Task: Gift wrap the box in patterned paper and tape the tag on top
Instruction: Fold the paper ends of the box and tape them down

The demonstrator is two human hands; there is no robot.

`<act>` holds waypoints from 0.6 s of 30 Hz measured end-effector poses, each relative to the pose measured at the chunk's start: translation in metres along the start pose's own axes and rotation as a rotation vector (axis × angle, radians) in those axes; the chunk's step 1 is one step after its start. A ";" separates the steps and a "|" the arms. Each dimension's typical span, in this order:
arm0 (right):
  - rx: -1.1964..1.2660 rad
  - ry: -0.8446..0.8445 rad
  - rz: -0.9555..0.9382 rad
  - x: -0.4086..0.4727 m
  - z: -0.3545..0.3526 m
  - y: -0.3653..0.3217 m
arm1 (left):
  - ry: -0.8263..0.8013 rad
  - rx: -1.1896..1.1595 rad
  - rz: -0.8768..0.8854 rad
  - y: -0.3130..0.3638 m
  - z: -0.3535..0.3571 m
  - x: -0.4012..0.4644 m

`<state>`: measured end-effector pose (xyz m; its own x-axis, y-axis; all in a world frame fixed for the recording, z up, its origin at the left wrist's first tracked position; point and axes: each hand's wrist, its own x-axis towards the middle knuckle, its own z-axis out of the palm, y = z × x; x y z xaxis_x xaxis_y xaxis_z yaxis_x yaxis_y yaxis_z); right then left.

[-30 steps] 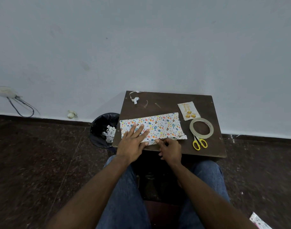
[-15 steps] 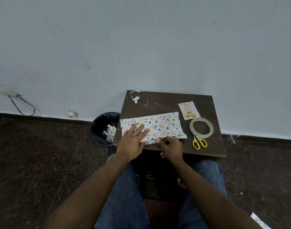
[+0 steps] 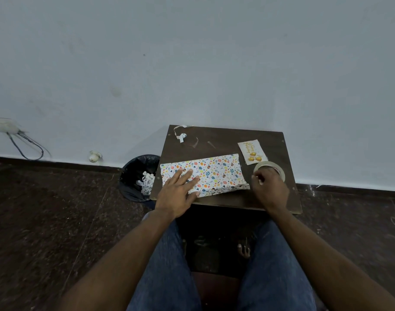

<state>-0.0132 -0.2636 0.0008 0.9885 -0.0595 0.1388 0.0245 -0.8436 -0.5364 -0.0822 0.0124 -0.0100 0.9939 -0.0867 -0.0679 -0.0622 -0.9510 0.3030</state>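
Note:
The box wrapped in white patterned paper lies on the small dark table, with its near flap loose at the right end. My left hand presses flat on the paper's left part, fingers spread. My right hand sits over the near side of the clear tape roll with its fingers curled; whether it grips anything is hidden. The cream gift tag with gold ornaments lies just behind the tape. The yellow scissors are hidden under my right hand.
Tape scraps and a paper bit lie at the table's far left corner. A black bin holding paper offcuts stands on the floor left of the table. The wall is right behind. My knees sit under the near edge.
My right hand left the paper's near edge and moved right onto the tape roll, covering the scissors. The near flap sprang up a little. My left hand stayed on the paper.

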 end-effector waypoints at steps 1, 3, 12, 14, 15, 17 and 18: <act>-0.073 0.011 -0.016 0.005 -0.002 0.007 | -0.001 0.000 -0.001 0.000 0.000 0.000; -0.235 -0.116 -0.028 0.014 -0.004 0.018 | -0.003 0.000 -0.003 0.001 0.000 0.000; -0.213 -0.175 0.123 0.011 0.001 0.023 | 0.006 -0.124 -0.060 0.006 0.001 -0.001; -0.125 -0.119 0.141 0.008 0.000 0.022 | 0.010 -0.167 -0.093 0.009 0.001 -0.001; -0.078 -0.089 0.138 0.007 0.000 0.021 | 0.005 -0.181 -0.108 0.011 0.000 -0.001; 0.028 -0.030 0.115 0.003 0.000 0.017 | -0.005 -0.196 -0.131 0.015 -0.003 -0.001; 0.087 -0.004 0.107 0.000 -0.001 0.013 | -0.008 -0.201 -0.144 0.017 -0.004 0.000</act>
<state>-0.0127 -0.2754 -0.0054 0.9868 -0.1444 0.0731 -0.0687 -0.7828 -0.6185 -0.0825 -0.0023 -0.0008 0.9904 0.0429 -0.1313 0.1006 -0.8754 0.4728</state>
